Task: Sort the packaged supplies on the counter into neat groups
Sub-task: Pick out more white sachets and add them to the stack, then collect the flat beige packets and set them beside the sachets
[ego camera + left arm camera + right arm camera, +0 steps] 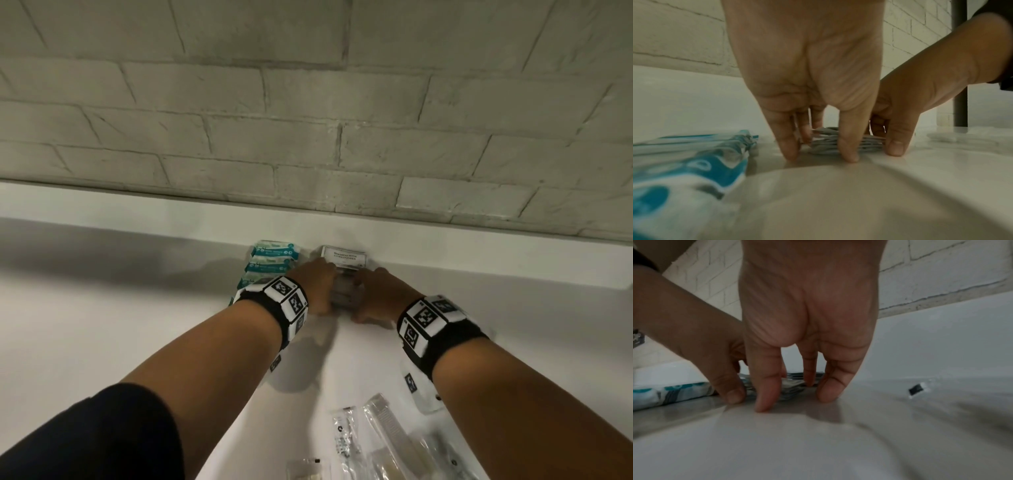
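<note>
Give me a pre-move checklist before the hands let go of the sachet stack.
1. Left hand and right hand flank the sachet stack, fingertips down on the counter: ok.
2. Stack edges flush: not ok; in the left wrist view the layers look fanned and uneven.
3. Stack apart from the teal packets: ok, a strip of counter shows between them.
4. Top sachet label facing up and readable: ok.
5. Number of sachets in the stack: cannot tell.
6. Clear-wrapped items near the front edge sorted: not ok, lying loose at mixed angles.
</note>
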`<state>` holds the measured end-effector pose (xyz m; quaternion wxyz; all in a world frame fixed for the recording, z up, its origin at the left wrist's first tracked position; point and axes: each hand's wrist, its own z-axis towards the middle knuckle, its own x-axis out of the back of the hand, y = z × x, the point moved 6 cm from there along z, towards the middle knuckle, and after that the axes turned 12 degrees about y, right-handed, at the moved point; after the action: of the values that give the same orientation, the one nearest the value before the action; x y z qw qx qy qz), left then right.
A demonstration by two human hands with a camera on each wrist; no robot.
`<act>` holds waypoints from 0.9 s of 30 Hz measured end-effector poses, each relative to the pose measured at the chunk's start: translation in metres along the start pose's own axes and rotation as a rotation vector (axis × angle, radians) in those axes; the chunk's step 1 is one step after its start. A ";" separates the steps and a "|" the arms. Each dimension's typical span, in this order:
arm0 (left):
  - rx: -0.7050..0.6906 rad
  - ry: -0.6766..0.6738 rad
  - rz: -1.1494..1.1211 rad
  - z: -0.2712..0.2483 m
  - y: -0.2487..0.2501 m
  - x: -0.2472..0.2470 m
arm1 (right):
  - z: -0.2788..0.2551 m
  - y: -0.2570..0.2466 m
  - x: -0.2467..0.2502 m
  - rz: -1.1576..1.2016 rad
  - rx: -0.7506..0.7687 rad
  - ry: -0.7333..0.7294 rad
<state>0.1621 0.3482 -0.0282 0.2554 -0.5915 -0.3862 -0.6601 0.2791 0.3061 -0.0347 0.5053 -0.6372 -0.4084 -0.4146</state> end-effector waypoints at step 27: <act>-0.195 -0.117 -0.012 -0.172 0.126 -0.010 | -0.234 0.112 0.036 0.072 -0.096 -0.038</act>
<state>0.1637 0.1349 -0.0118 0.1697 -0.6487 -0.3380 -0.6604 0.3688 0.0622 -0.0011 0.4808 -0.6829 -0.3741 -0.4030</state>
